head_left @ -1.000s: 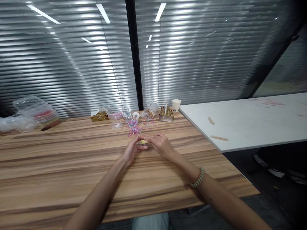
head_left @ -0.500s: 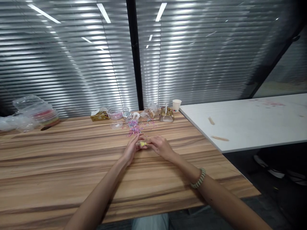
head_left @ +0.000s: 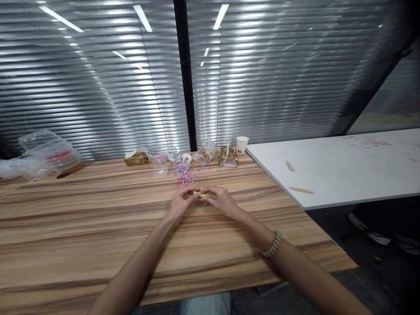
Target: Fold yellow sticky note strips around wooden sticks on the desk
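Note:
A small yellow strip [head_left: 206,195] is pinched between both hands above the wood-grain table [head_left: 98,245]. The fingertips of my left hand [head_left: 182,202] close on its left end. My right hand [head_left: 220,201], with a beaded bracelet [head_left: 273,245] farther up the arm, holds its right part between thumb and fingers. Just beyond the hands lies a loose pile of small pink and purple pieces [head_left: 184,177]. What the yellow strip is made of is too small to tell.
Along the table's back stand a gold box [head_left: 137,159], a clear tub [head_left: 159,156], plastic bags [head_left: 206,151], a gold tissue pack [head_left: 228,157] and a paper cup [head_left: 242,144]. Wrapped plastic containers [head_left: 62,155] lie at the left. Wooden sticks [head_left: 302,190] rest on the white table [head_left: 344,175].
The yellow strip now reaches farther right, under my right fingers. My left fingers, more spread before, have come together on its left end.

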Demonstrator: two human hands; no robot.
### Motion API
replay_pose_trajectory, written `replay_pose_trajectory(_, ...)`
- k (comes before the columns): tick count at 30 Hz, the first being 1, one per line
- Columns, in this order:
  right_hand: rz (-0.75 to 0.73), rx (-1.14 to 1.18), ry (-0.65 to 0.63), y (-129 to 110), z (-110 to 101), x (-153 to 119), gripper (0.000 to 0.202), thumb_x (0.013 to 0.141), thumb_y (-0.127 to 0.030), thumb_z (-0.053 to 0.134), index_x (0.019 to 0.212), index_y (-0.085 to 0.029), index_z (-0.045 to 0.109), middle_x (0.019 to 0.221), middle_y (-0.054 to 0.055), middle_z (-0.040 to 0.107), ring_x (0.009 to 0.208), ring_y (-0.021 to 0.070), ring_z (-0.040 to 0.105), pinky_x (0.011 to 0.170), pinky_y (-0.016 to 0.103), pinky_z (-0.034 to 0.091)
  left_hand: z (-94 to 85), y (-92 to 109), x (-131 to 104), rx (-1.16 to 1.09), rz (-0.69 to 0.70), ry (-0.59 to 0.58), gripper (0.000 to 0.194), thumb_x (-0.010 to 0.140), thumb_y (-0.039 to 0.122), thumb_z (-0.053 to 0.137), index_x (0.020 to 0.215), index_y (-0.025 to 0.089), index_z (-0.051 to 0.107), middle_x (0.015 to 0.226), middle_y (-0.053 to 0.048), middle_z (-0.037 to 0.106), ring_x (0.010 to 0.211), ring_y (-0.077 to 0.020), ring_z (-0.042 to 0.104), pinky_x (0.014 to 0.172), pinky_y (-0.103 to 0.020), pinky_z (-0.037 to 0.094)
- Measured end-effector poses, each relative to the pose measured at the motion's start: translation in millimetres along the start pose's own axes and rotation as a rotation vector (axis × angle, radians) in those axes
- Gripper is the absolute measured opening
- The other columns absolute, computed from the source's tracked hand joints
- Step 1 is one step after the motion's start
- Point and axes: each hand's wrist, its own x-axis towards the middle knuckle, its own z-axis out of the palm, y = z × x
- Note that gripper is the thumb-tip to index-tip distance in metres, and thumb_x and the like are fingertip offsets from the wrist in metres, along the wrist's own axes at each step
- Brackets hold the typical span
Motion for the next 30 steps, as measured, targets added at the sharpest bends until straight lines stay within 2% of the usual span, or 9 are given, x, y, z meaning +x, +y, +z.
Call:
replay_pose_trajectory(5,0.144,0.118,0.078,6,0,2,0.036,0.065,-0.024,0.070,0.098,-0.015,0.059,0.091,0.007,0.064,0.080,0.0170,0.059,0.068,0.027,0.047,-5.5,-3,4,0.027,0.058,0.109,0.027,0.057,0.027,0.073,0.081,0.016,0.067,0.086,-0.006,0.066,0.085,-0.0195,0.058,0.078,-0.029,0.044)
replay_pose_trajectory(9,0.290,0.354,0.093,12,-1,2,0.022,0.072,-0.029,0.062,0.088,-0.014,0.060,0.076,0.005,0.065,0.064,0.0158,0.061,0.061,0.027,0.049,-9.0,-6,7,-0.024,0.075,0.142,0.031,0.056,0.025,0.074,0.085,0.016,0.065,0.089,-0.006,0.066,0.089,-0.0196,0.058,0.079,-0.029,0.044)
replay_pose_trajectory(14,0.285,0.449,0.096,13,-1,2,0.021,0.069,-0.034,0.064,0.078,-0.014,0.061,0.068,0.004,0.063,0.060,0.0168,0.061,0.059,0.028,0.048,-9.8,-6,5,0.003,0.054,0.103,0.032,0.055,0.025,0.075,0.085,0.016,0.066,0.090,-0.007,0.066,0.088,-0.0192,0.058,0.077,-0.028,0.044)
replay_pose_trajectory(18,0.289,0.503,0.082,12,0,2,0.024,0.068,-0.038,0.065,0.075,-0.015,0.061,0.070,0.004,0.064,0.061,0.0169,0.061,0.061,0.028,0.049,-9.8,-4,3,0.107,0.062,0.150,0.029,0.052,0.027,0.076,0.078,0.016,0.069,0.070,-0.003,0.065,0.065,-0.0137,0.055,0.060,-0.022,0.043)
replay_pose_trajectory(21,0.299,0.536,0.071,11,0,2,0.026,0.065,-0.039,0.067,0.074,-0.015,0.061,0.070,0.004,0.064,0.061,0.0166,0.062,0.062,0.029,0.049,-8.9,-2,2,0.128,0.089,0.173,0.026,0.051,0.027,0.076,0.073,0.016,0.069,0.060,0.000,0.062,0.056,-0.0107,0.051,0.053,-0.020,0.039)
replay_pose_trajectory(26,0.359,0.623,0.018,8,1,2,0.033,0.064,-0.042,0.066,0.082,-0.014,0.061,0.070,0.003,0.065,0.061,0.0147,0.061,0.062,0.028,0.048,-6.9,-1,2,0.079,0.102,0.174,0.024,0.048,0.026,0.077,0.067,0.015,0.068,0.064,-0.003,0.065,0.059,-0.0137,0.055,0.056,-0.023,0.043)
replay_pose_trajectory(30,0.394,0.664,0.004,6,2,3,0.033,0.066,-0.044,0.064,0.077,-0.013,0.062,0.065,0.003,0.063,0.056,0.0119,0.058,0.058,0.025,0.047,-6.4,-4,2,0.136,0.130,0.145,0.022,0.049,0.026,0.077,0.067,0.016,0.069,0.063,-0.003,0.066,0.057,-0.0138,0.055,0.056,-0.023,0.044)
